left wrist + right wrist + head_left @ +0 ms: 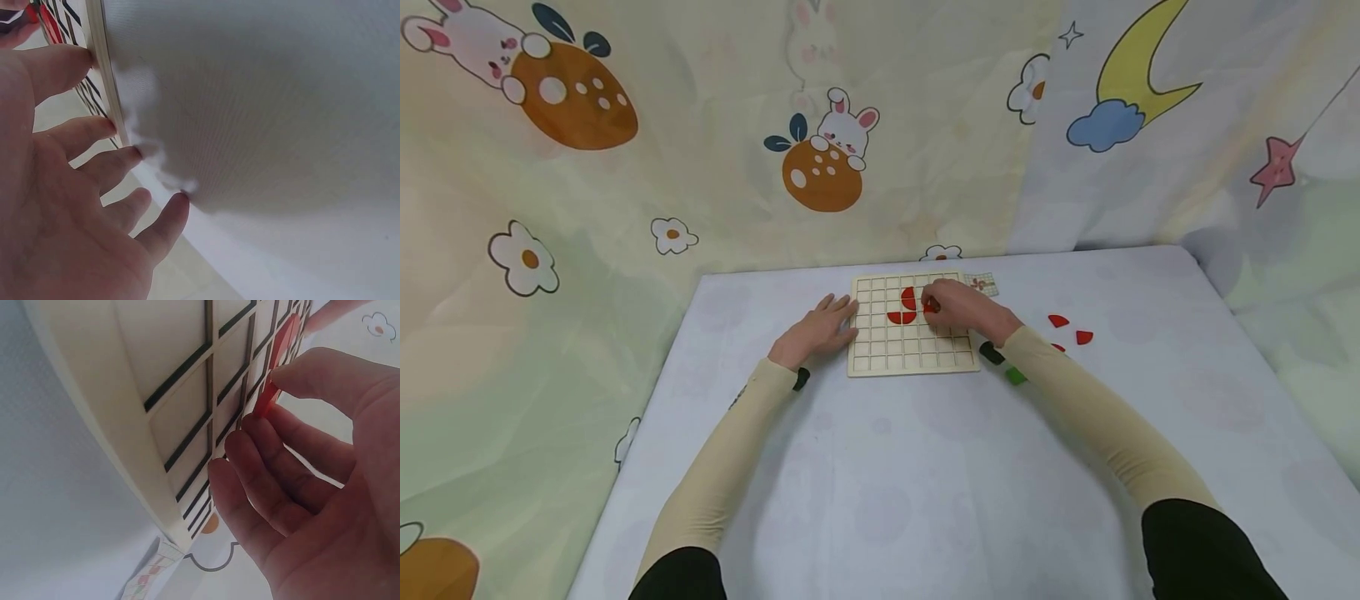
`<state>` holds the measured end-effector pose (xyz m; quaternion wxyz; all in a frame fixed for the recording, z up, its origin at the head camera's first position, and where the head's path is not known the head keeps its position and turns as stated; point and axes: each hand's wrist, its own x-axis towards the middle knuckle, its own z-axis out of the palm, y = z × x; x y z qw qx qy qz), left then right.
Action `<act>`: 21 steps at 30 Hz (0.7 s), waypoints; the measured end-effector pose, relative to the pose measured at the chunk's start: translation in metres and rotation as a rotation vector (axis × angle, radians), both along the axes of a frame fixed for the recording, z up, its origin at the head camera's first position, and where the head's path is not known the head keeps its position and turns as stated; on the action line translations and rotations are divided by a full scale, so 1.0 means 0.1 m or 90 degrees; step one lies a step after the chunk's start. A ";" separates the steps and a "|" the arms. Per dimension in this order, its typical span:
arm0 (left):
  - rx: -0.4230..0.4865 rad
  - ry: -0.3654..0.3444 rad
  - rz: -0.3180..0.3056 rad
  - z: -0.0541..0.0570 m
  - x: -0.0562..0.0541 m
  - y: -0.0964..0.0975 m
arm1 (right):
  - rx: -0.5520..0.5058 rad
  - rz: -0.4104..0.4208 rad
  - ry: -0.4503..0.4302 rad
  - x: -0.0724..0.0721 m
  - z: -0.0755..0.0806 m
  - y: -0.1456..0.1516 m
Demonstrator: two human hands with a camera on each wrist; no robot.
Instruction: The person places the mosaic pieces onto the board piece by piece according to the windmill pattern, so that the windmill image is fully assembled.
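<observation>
A light wooden grid board [872, 362] lies on the white-covered table, with several red quarter-circle pieces [907, 297] in its middle cells. My right hand [958, 305] is over the board's right half and pinches a red piece [267, 395] between thumb and fingers, close to the grid. At the board's left edge rests my left hand [820, 330], its fingers spread and fairly straight. In the left wrist view the thumb and a finger of that hand [81, 187] touch the board's wooden rim [103, 69].
Loose red pieces [1084, 337] lie right of the board. A green piece [1015, 376] is near the right forearm. A small patterned card [982, 285] sits at the board's far right corner. Behind the table [880, 483] hangs a printed cloth [722, 150].
</observation>
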<state>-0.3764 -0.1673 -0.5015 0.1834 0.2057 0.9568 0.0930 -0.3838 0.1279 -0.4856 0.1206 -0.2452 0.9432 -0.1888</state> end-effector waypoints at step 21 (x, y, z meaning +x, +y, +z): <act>0.001 0.000 0.005 0.00 -0.01 0.01 | -0.087 -0.115 -0.032 -0.09 -0.06 -0.01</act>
